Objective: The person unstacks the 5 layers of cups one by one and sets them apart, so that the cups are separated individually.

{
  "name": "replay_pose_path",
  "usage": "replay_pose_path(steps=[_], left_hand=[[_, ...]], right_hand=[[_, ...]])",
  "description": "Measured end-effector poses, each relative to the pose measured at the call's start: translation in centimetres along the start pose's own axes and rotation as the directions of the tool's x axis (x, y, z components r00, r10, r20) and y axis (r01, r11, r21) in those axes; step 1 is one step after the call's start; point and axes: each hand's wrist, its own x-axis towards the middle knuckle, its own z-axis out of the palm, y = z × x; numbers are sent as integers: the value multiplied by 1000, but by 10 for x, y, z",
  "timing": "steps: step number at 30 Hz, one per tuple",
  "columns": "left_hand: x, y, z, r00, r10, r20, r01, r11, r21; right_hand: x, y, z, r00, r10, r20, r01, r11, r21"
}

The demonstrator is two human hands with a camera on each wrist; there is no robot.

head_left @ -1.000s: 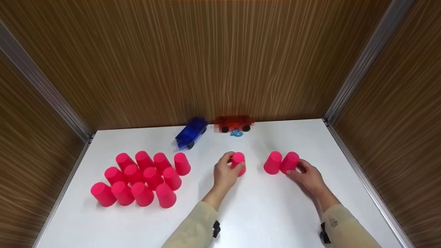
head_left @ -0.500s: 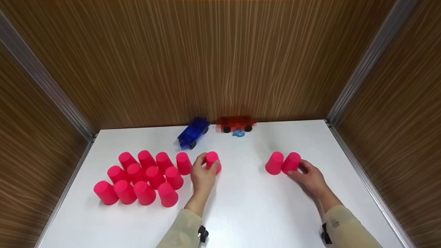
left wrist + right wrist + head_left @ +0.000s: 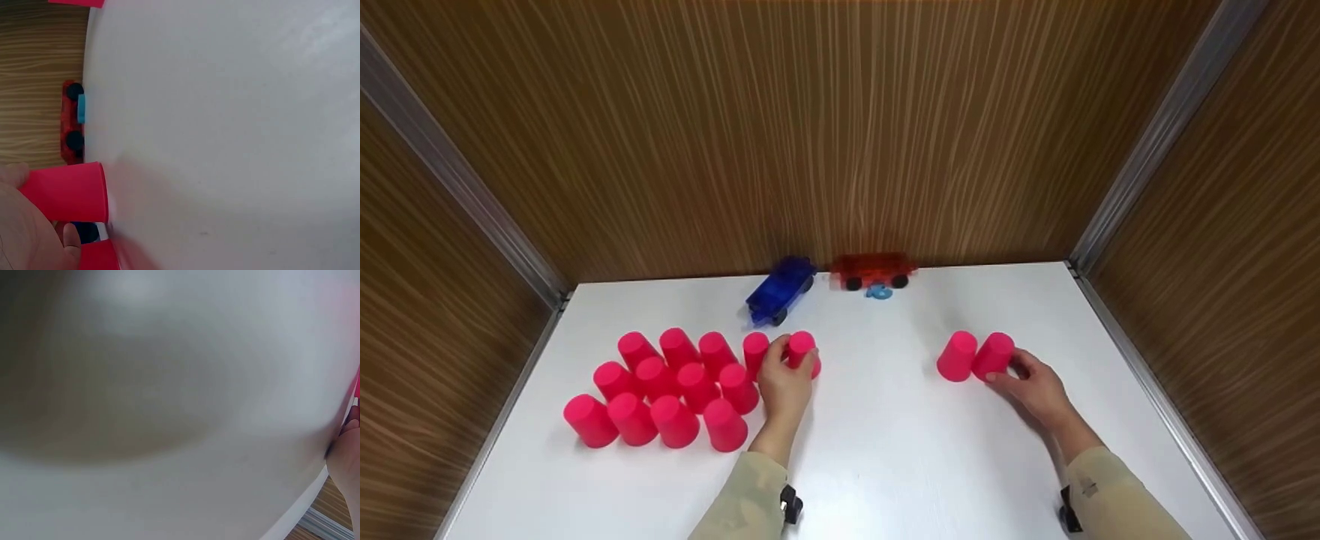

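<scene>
My left hand grips an upside-down pink cup, thumb on its right side and fingers behind. That cup also shows in the left wrist view, with its rim at or near the table. Just left of the hand stands another pink cup, partly covered by the fingers. My right hand holds a pink cup between thumb and fingers. A second pink cup stands close against its left side. The right wrist view catches only part of the right hand at its edge.
Several upside-down pink cups stand in rows at the left of the white table. A blue toy car, a red toy car and a small light-blue piece sit by the wood-grain back wall.
My left hand has carried its pink cup leftward, from the middle of the table to beside the cup rows. The right hand has stayed at its cup.
</scene>
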Motion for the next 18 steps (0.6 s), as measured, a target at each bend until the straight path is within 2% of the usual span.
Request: replay_pose_path(steps=[5, 13, 18], left_hand=[[2, -2, -1, 1000, 0, 2, 0, 1000, -2], [2, -4, -1, 999, -35, 18, 35, 999, -18], [3, -4, -1, 1000, -23, 17, 23, 1000, -5]], right_hand=[[0, 0, 0, 1000, 8, -2, -8, 1000, 2], [3, 3, 0, 1000, 11, -13, -11, 1000, -14], [3, 3, 0, 1000, 8, -5, -8, 1000, -20]])
